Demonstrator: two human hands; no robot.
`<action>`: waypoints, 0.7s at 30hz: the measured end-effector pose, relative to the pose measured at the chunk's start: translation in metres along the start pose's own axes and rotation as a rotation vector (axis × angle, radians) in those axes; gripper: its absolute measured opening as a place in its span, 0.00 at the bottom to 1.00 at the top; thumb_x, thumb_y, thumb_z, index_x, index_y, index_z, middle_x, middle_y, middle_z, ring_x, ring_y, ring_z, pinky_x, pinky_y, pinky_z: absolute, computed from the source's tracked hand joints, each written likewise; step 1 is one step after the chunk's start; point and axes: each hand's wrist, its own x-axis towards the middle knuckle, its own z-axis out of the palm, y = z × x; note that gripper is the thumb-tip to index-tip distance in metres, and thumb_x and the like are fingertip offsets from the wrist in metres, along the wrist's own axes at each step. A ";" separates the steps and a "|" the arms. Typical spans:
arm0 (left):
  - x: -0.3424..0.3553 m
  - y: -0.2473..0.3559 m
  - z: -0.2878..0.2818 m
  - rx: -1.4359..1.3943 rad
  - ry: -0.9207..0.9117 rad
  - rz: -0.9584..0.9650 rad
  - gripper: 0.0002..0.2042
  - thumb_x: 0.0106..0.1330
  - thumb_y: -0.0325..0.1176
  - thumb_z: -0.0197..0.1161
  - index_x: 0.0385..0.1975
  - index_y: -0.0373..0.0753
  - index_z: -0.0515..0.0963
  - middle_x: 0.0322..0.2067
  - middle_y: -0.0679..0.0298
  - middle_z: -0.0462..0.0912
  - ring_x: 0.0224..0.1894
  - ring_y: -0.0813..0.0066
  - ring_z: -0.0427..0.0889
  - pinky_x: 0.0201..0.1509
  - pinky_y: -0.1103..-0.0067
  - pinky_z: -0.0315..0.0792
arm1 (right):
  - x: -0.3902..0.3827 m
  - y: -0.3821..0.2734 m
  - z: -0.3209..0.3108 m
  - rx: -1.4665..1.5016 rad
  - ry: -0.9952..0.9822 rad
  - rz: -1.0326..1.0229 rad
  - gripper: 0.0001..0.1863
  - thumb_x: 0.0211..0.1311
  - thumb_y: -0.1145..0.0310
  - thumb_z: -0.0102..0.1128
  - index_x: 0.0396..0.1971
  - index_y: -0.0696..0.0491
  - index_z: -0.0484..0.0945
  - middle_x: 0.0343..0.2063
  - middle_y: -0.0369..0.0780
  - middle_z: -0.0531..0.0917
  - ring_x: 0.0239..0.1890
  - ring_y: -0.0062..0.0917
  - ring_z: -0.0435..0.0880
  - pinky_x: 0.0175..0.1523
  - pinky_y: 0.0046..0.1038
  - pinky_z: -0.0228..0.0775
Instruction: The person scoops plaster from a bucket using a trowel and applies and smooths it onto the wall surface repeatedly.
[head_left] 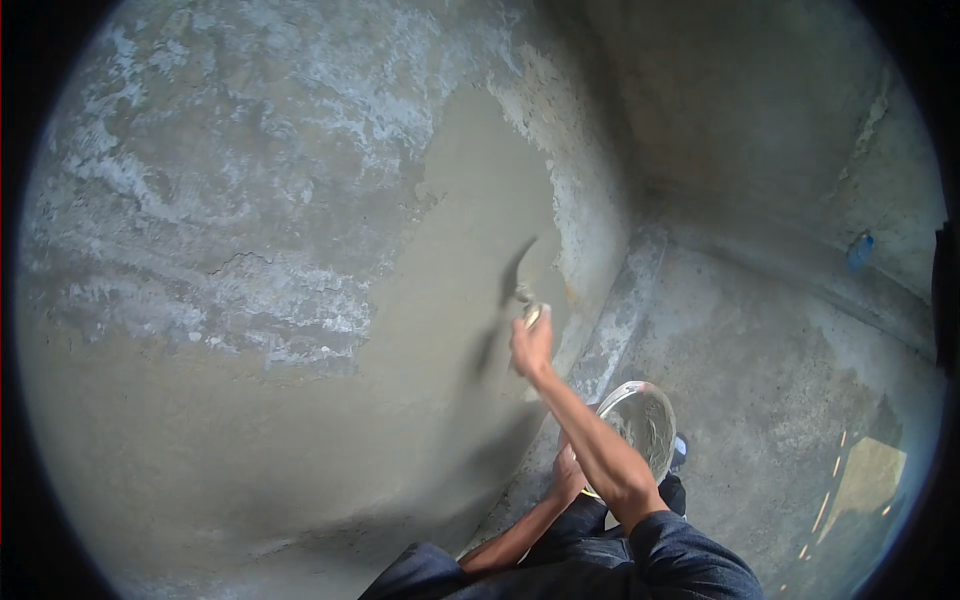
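Note:
My right hand [530, 346] is closed round the pale handle of a trowel [524, 291], reaching out to the wall. The trowel's thin curved blade lies close against a smooth patch of damp grey plaster [470, 215]; whether its whole face touches I cannot tell. Below my right forearm, my left hand [567, 474] grips the side of a white bucket [660, 392], its fingers partly hidden. Wet grey mortar [648, 425] coats the inside of the bucket, which is held close to my legs.
Rough wall with whitish streaks [300, 310] spreads left of the smooth patch. A concrete ledge [625, 305] runs along the wall's foot to the corner. Grey floor [740, 360] extends to the right, with a small blue object [860, 251] near the far wall and a sunlit patch [868, 478].

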 end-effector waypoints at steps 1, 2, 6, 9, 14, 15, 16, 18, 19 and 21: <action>0.001 0.028 -0.006 0.409 -0.047 -0.132 0.26 0.57 0.48 0.61 0.49 0.34 0.70 0.45 0.50 0.77 0.50 0.53 0.75 0.51 0.68 0.69 | 0.011 -0.002 -0.002 -0.001 -0.007 -0.008 0.24 0.57 0.70 0.52 0.52 0.62 0.59 0.27 0.45 0.77 0.25 0.28 0.78 0.31 0.30 0.73; -0.003 0.057 -0.007 0.215 -0.025 -0.288 0.29 0.53 0.50 0.64 0.48 0.35 0.71 0.45 0.48 0.77 0.51 0.49 0.73 0.52 0.67 0.69 | 0.021 -0.003 -0.005 -0.095 -0.036 0.000 0.26 0.57 0.69 0.52 0.54 0.62 0.59 0.29 0.47 0.78 0.26 0.28 0.79 0.31 0.30 0.73; -0.004 0.047 0.004 0.254 0.197 0.071 0.24 0.58 0.50 0.58 0.47 0.37 0.74 0.44 0.50 0.78 0.52 0.52 0.74 0.54 0.66 0.67 | -0.003 -0.059 0.031 -0.115 -0.123 -0.152 0.28 0.56 0.67 0.53 0.55 0.61 0.58 0.34 0.55 0.78 0.34 0.43 0.79 0.39 0.38 0.71; 0.008 -0.015 -0.003 0.499 0.040 -0.126 0.23 0.59 0.50 0.56 0.48 0.39 0.74 0.46 0.52 0.78 0.52 0.54 0.74 0.53 0.66 0.67 | -0.051 -0.147 0.041 -0.044 -0.464 -0.187 0.27 0.56 0.65 0.53 0.53 0.61 0.60 0.33 0.58 0.78 0.37 0.54 0.78 0.43 0.44 0.68; -0.004 -0.014 0.002 -0.133 0.195 0.026 0.24 0.57 0.51 0.57 0.48 0.40 0.74 0.46 0.51 0.78 0.50 0.53 0.75 0.51 0.66 0.68 | -0.041 -0.117 0.029 0.083 -0.155 -0.245 0.23 0.55 0.70 0.55 0.49 0.63 0.62 0.31 0.53 0.78 0.35 0.44 0.80 0.41 0.38 0.70; -0.007 0.010 0.004 0.131 0.126 -0.040 0.25 0.56 0.52 0.58 0.48 0.40 0.74 0.46 0.51 0.78 0.50 0.53 0.76 0.50 0.66 0.69 | -0.016 -0.089 0.021 0.111 -0.080 -0.160 0.22 0.56 0.70 0.55 0.49 0.63 0.62 0.32 0.52 0.79 0.35 0.41 0.80 0.41 0.37 0.71; -0.011 0.033 0.005 0.394 0.064 -0.103 0.26 0.55 0.53 0.59 0.48 0.39 0.73 0.45 0.51 0.78 0.49 0.52 0.76 0.49 0.66 0.69 | 0.008 -0.063 0.015 0.140 -0.012 -0.077 0.22 0.56 0.70 0.55 0.48 0.63 0.63 0.34 0.50 0.79 0.34 0.39 0.80 0.41 0.36 0.71; -0.022 0.070 0.003 0.314 0.080 -0.194 0.28 0.54 0.53 0.60 0.48 0.39 0.73 0.45 0.51 0.79 0.48 0.52 0.77 0.49 0.67 0.70 | 0.030 -0.061 0.016 0.149 -0.055 0.163 0.21 0.56 0.69 0.54 0.47 0.63 0.63 0.35 0.48 0.78 0.36 0.36 0.79 0.43 0.36 0.71; -0.027 0.085 0.002 0.227 0.097 -0.293 0.29 0.53 0.54 0.61 0.49 0.39 0.73 0.44 0.51 0.79 0.48 0.52 0.77 0.49 0.67 0.70 | 0.031 -0.066 0.018 0.113 -0.092 0.181 0.21 0.56 0.68 0.54 0.47 0.63 0.63 0.35 0.48 0.78 0.36 0.36 0.79 0.44 0.36 0.70; -0.025 0.084 -0.003 0.234 0.111 -0.300 0.31 0.52 0.55 0.61 0.51 0.40 0.72 0.45 0.51 0.79 0.49 0.53 0.77 0.49 0.68 0.70 | 0.006 -0.120 0.042 0.163 -0.106 0.139 0.22 0.56 0.67 0.54 0.47 0.63 0.64 0.36 0.49 0.78 0.38 0.37 0.79 0.45 0.36 0.70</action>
